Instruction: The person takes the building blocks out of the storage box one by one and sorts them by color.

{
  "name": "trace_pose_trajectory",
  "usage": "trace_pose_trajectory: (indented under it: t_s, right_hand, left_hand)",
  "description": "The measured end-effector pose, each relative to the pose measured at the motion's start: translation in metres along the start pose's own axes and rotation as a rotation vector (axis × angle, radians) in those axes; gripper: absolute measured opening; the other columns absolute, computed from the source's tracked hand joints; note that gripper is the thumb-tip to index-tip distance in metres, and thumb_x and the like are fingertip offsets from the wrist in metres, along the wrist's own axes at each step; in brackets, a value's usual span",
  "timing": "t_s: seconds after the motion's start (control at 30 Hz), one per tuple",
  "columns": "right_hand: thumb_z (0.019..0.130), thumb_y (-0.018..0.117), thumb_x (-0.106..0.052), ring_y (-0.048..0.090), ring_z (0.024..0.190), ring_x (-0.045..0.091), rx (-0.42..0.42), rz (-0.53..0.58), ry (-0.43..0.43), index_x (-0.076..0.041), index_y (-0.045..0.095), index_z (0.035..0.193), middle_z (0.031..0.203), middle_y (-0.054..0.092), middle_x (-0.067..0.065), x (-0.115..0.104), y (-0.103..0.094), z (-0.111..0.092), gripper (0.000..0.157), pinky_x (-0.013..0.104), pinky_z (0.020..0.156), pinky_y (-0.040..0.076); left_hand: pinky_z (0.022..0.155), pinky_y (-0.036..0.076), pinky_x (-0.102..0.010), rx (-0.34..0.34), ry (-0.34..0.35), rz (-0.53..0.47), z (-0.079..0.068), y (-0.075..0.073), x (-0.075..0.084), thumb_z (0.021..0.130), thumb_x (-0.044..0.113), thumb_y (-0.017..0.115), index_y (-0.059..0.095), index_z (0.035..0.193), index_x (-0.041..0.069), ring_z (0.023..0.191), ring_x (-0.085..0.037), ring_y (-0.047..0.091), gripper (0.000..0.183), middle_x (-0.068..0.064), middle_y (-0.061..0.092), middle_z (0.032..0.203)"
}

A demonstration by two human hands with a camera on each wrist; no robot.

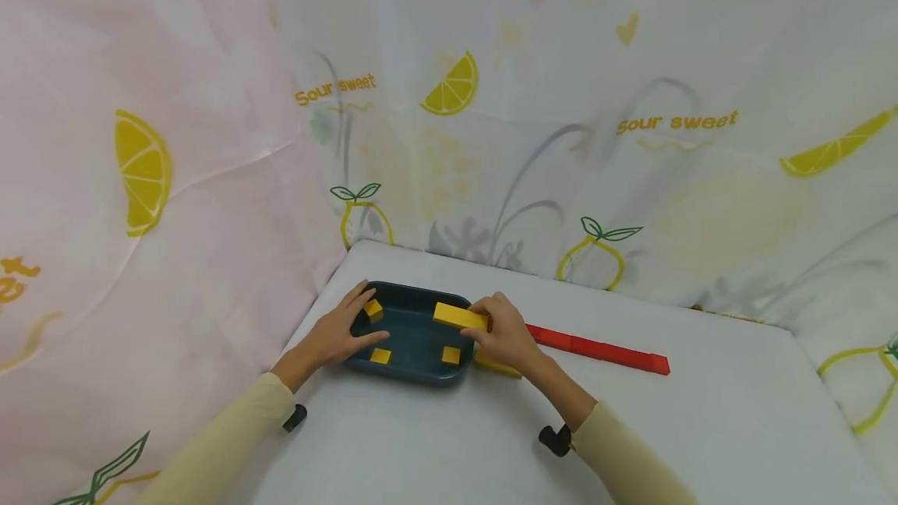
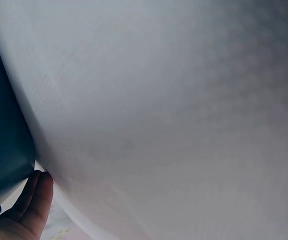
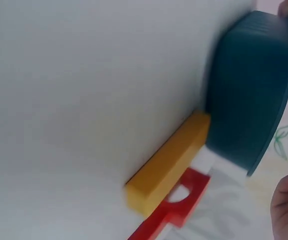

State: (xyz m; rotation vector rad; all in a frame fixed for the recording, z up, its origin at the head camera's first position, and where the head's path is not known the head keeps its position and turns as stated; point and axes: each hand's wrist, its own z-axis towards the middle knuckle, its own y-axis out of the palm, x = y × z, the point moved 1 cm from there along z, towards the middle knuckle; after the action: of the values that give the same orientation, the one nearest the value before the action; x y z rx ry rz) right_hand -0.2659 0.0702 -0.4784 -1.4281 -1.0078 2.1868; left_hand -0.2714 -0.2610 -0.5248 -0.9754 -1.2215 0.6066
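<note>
A dark teal tray point(image 1: 412, 333) lies on the white table. My left hand point(image 1: 333, 333) grips its left end, the thumb reaching in over the rim and the fingers along the side. Three small yellow blocks sit inside: one near the left end point(image 1: 373, 311), one at the near side point(image 1: 381, 356) and one at the near right point(image 1: 451, 355). Over the tray's right end, my right hand point(image 1: 507, 333) pinches a long yellow block point(image 1: 454, 315). Another long yellow block point(image 3: 168, 160) lies against the tray's right side, partly hidden by the right hand in the head view.
A row of red blocks point(image 1: 596, 348) stretches to the right of the tray; one red piece point(image 3: 191, 192) has a round cutout. Lemon-printed cloth point(image 1: 505, 139) hangs behind the table and on the left. White tabletop point(image 1: 701, 427) extends right and toward me.
</note>
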Motion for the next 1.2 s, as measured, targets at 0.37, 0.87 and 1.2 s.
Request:
trace_pose_trajectory:
  t_s: [0.37,0.87,1.2]
  right_hand:
    - [0.081,0.082,-0.019,0.047,0.075,0.014,0.027,-0.025,0.119,-0.008,0.069,0.104,0.087,0.053,0.001,0.041,-0.032,-0.04,0.029,0.019,0.065,0.048]
    - [0.08,0.083,-0.021,0.049,0.077,0.015,-0.006,-0.051,0.222,-0.008,0.07,0.104,0.087,0.056,0.001,0.081,-0.05,-0.075,0.03,0.018,0.064,0.046]
    - [0.079,0.083,-0.018,0.049,0.079,0.015,-0.018,-0.094,0.308,-0.006,0.071,0.104,0.087,0.056,0.001,0.102,-0.055,-0.095,0.03,0.018,0.066,0.045]
  left_hand:
    - [0.104,0.039,-0.066,0.002,0.004,0.003,0.0,-0.002,0.0,0.087,0.067,0.059,0.024,0.158,0.015,0.141,-0.041,0.04,0.094,-0.007,0.009,0.168]
    - [0.105,0.038,-0.065,0.008,-0.001,-0.009,-0.001,0.002,-0.001,0.088,0.067,0.058,0.025,0.158,0.015,0.141,-0.04,0.04,0.093,-0.006,0.009,0.168]
    - [0.106,0.038,-0.065,0.009,0.002,-0.019,0.001,0.001,0.001,0.088,0.065,0.06,0.026,0.157,0.015,0.142,-0.04,0.038,0.092,-0.007,0.01,0.168]
